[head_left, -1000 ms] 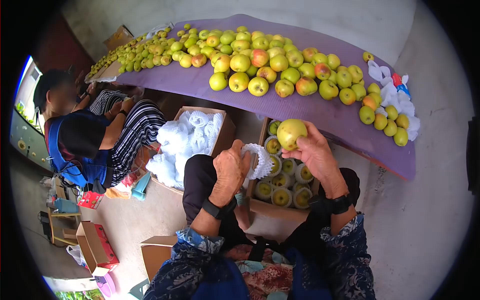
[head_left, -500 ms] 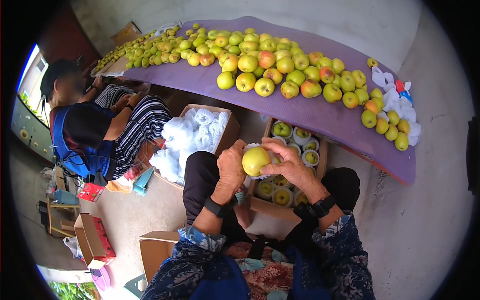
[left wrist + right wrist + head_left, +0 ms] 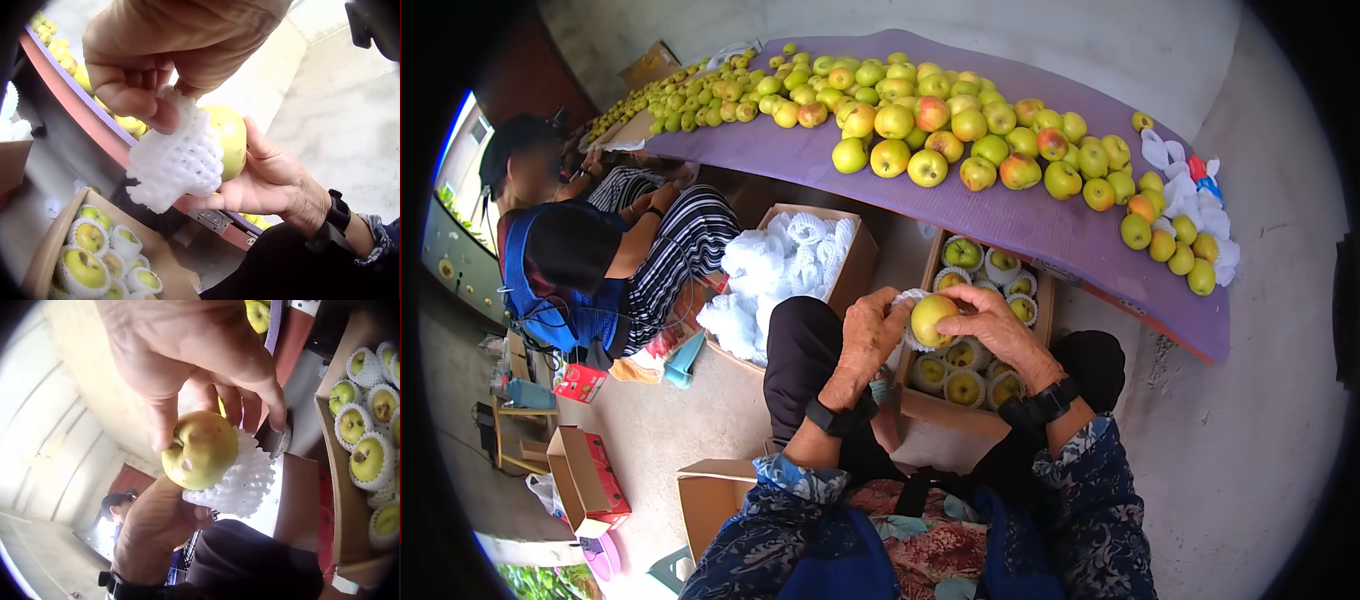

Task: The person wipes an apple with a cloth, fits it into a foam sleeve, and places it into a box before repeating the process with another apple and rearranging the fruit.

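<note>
My right hand holds a yellow-green apple, its thumb near the stem end in the right wrist view. A white foam net sleeve covers part of the apple's far side. My left hand pinches the edge of that sleeve between thumb and fingers, seen close up in the left wrist view. Both hands are over the near side of a cardboard box, where several apples sit in white foam nets.
Loose apples lie heaped along a purple-topped table. White foam nets fill another carton at the left. Further left sits another person. An open box stands on the floor behind.
The right hand has brought the apple left and down to the left hand's foam net. The apple now sits partly in the net, and both hands have shifted slightly right.
</note>
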`<state>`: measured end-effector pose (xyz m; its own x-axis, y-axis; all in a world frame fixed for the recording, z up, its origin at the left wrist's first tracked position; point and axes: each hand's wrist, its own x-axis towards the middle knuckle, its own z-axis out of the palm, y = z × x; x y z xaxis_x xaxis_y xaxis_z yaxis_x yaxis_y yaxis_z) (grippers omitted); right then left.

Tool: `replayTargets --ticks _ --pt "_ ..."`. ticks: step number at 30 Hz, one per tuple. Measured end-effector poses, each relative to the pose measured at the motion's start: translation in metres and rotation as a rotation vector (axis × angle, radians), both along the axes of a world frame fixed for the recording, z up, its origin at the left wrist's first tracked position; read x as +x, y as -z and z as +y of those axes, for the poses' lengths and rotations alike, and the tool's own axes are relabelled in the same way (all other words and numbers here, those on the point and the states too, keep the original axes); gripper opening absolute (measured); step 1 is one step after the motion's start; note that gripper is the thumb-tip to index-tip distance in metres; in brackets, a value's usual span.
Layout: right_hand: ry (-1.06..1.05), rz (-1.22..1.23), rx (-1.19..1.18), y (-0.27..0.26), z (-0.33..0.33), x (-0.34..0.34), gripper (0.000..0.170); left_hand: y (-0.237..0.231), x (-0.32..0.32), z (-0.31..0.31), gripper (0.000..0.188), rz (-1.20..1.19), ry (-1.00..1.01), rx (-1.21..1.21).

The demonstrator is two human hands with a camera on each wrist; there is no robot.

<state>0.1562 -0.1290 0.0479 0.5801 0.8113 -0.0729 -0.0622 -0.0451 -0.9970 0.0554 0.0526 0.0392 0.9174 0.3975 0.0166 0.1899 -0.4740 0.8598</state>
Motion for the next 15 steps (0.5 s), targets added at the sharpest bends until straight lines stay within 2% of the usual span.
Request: replayTargets --ticks 2,5,8,11,15 --pt "0.025 -0.017 0.02 0.006 0.001 0.002 0.047 0.0 -0.001 -0.002 0.024 -0.028 -0.006 -0.065" --pt "0.071 -0.028 0.056 0.011 0.002 0.002 0.048 -0.002 -0.003 -0.001 0.031 -0.032 0.114 -0.47" --pt "0.101 -0.025 0.079 0.017 0.004 0.004 0.05 -0.009 -0.003 -0.005 0.047 -0.022 0.196 -0.491" --pt "0.112 0.047 0.115 0.013 0.007 0.001 0.051 -0.011 -0.002 -0.01 0.06 -0.038 0.16 -0.46" --pt "0.051 0.094 0.114 0.011 0.006 0.001 0.049 -0.011 -0.003 -0.01 0.06 -0.06 0.166 -0.527"
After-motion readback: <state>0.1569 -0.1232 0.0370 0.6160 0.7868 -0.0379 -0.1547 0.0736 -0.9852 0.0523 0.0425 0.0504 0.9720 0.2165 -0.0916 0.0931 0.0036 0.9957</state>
